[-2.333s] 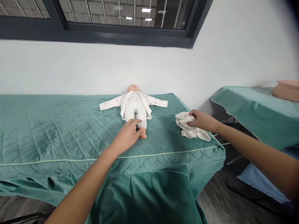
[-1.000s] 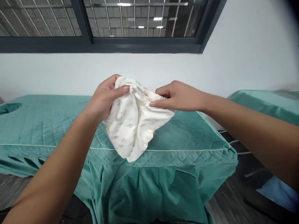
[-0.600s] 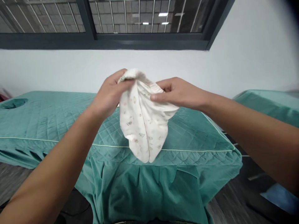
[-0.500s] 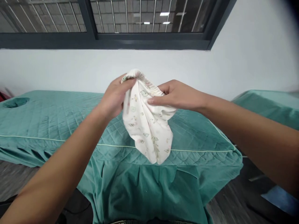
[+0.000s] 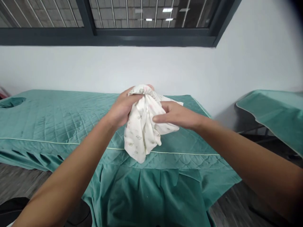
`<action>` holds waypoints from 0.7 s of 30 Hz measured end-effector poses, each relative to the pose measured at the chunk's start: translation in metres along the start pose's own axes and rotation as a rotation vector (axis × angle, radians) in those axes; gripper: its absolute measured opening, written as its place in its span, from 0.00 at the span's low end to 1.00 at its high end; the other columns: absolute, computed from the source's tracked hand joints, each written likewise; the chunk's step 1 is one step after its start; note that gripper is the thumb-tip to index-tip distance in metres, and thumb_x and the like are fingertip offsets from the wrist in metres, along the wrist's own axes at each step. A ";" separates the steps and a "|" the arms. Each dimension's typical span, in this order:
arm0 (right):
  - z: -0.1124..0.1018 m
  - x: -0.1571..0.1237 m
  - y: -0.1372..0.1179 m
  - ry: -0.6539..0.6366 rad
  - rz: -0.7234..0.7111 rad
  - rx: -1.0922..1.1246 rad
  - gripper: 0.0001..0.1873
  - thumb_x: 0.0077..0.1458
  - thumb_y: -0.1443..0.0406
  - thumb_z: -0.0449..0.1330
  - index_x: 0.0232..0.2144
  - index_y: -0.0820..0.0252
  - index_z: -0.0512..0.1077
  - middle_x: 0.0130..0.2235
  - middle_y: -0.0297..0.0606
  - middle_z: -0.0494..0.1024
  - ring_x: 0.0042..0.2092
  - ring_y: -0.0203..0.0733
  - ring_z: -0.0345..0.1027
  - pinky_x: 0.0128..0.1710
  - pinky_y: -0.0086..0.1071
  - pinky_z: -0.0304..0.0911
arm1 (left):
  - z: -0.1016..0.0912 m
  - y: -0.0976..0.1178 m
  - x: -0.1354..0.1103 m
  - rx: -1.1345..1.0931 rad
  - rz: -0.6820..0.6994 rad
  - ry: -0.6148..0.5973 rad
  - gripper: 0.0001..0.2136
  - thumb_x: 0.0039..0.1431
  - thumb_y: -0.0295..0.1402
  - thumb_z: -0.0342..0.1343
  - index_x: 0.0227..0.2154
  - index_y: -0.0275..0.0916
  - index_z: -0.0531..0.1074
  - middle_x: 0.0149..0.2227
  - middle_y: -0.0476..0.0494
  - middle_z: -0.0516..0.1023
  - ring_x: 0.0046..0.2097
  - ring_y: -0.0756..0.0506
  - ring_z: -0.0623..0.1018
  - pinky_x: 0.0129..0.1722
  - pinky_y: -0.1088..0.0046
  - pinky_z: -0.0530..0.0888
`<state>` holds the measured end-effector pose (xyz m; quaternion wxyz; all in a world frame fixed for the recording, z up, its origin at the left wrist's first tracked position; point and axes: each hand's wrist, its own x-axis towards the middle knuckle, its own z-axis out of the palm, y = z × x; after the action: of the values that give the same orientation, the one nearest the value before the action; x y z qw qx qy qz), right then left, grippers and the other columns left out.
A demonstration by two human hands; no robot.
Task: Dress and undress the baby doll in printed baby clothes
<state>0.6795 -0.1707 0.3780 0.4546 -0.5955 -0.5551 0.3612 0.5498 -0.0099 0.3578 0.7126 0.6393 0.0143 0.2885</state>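
Note:
A small white garment with a gathered elastic waistband, which looks like baby pants point(image 5: 142, 126), hangs bunched between my hands above the bed. Small prints of leaves and animals dot its cloth. My left hand point(image 5: 123, 108) grips the waistband on the left, its thumb in front and its fingertips showing behind the top edge. On the right side, my right hand point(image 5: 174, 115) pinches the cloth, thumb on the front and the other fingers hidden in the folds. The lower part dangles in creases, and a flap sticks out behind my right hand.
Below the garment is a bed with a green quilted cover point(image 5: 71, 116) and a face hole point(image 5: 11, 102) at its left end. Another green-covered bed point(image 5: 272, 107) stands at the right. A dark-framed window point(image 5: 151, 37) with bars is set in the white wall behind.
Both hands have come down a little with the pants. The cloth is more bunched and creased, its lower end has swung left, and a flap now shows at the right.

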 end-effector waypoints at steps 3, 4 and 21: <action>0.003 0.005 0.009 0.035 0.032 0.019 0.17 0.48 0.53 0.72 0.33 0.59 0.77 0.33 0.35 0.79 0.33 0.39 0.72 0.31 0.30 0.67 | 0.000 -0.013 -0.003 -0.003 -0.089 0.029 0.16 0.58 0.43 0.61 0.41 0.36 0.75 0.36 0.41 0.82 0.43 0.39 0.82 0.43 0.65 0.79; 0.002 0.007 0.011 0.105 0.014 0.057 0.17 0.50 0.53 0.71 0.32 0.59 0.77 0.32 0.35 0.79 0.32 0.38 0.71 0.29 0.29 0.66 | 0.000 -0.016 -0.005 -0.004 -0.112 0.019 0.17 0.59 0.45 0.59 0.43 0.36 0.75 0.37 0.40 0.82 0.44 0.39 0.82 0.44 0.64 0.79; 0.015 -0.002 0.018 0.087 -0.040 0.065 0.29 0.51 0.54 0.71 0.52 0.56 0.72 0.54 0.44 0.76 0.53 0.53 0.72 0.50 0.43 0.72 | -0.005 -0.029 -0.013 -0.412 -0.258 0.002 0.17 0.53 0.38 0.68 0.41 0.34 0.76 0.35 0.41 0.83 0.36 0.43 0.83 0.41 0.68 0.78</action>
<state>0.6711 -0.1702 0.3560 0.5046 -0.5843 -0.5346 0.3439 0.5488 -0.0116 0.3253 0.8588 0.4732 0.0373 0.1927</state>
